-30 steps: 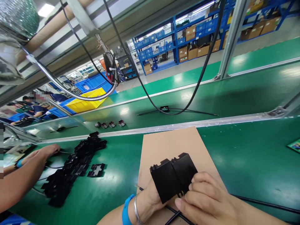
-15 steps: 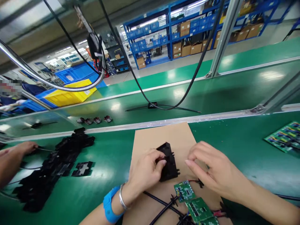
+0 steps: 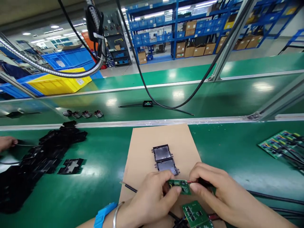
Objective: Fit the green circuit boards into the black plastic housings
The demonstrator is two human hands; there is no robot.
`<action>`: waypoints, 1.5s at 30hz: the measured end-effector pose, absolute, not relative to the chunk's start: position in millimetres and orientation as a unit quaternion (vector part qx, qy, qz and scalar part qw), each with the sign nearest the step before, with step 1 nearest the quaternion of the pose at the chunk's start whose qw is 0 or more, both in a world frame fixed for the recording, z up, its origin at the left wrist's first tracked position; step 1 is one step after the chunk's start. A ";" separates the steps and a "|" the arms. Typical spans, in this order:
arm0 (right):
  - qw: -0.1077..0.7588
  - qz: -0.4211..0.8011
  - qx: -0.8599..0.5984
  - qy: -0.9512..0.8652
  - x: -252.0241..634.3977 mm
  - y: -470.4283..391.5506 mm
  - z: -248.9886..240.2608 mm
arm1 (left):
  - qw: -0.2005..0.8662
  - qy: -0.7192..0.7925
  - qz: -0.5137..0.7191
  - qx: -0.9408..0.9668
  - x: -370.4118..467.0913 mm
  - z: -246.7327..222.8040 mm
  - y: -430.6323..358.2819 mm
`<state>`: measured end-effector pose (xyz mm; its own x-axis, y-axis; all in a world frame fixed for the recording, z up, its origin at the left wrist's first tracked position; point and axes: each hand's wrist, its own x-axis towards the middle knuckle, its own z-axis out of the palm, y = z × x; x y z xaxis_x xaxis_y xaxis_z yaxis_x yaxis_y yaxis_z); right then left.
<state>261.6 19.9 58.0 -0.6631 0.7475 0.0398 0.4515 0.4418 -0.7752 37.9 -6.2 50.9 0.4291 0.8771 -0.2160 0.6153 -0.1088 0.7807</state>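
My left hand pinches the left side of a small green circuit board between thumb and fingers. At the board's right edge, my right hand grips a red and black wire that comes off it. Just beyond my hands, an opened black plastic case lies flat on the cardboard sheet, its two halves side by side. Below the held board rests another green circuit board with wires and black cables, partly under my right hand.
Black plastic cases form a pile on the left, with a single case beside it. A co-worker's hand holds a cable there. More circuit boards lie at right. A black cable hangs ahead.
My left hand has left the black case, which now lies opened flat on the cardboard. Both hands have come down and lifted a circuit board. The view has shifted somewhat.
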 end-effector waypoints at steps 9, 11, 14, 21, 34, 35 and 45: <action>0.117 -0.071 -0.380 -0.915 196.1 19.7 47.4 | 0.333 0.557 0.168 0.742 32.6 47.5 14.1; 0.113 -0.053 -0.351 -0.928 192.4 29.5 53.6 | 0.421 0.565 0.175 0.688 23.0 46.0 22.3; 0.103 0.014 -0.323 -0.941 198.9 52.3 58.2 | 0.601 0.542 0.175 0.561 5.5 42.7 29.1; 0.026 0.126 -0.316 -0.940 209.6 82.2 43.3 | 0.422 0.585 0.150 0.676 -14.3 45.0 18.8; 0.075 0.094 -0.319 -0.940 199.6 62.8 25.1 | 0.326 0.577 0.114 0.740 -1.8 16.8 14.7; 0.073 0.094 -0.326 -0.938 202.3 62.1 23.6 | 0.330 0.575 0.112 0.740 1.5 16.9 13.7; 0.076 0.049 -0.362 -0.928 214.4 42.1 6.6 | 0.352 0.540 0.125 0.754 11.7 16.4 12.4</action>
<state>214.4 42.1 6.6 -0.7263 0.6791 0.1065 0.6643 0.7332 -0.1455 11.7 12.4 16.4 0.3852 0.9026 -0.1922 0.7273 -0.1687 0.6653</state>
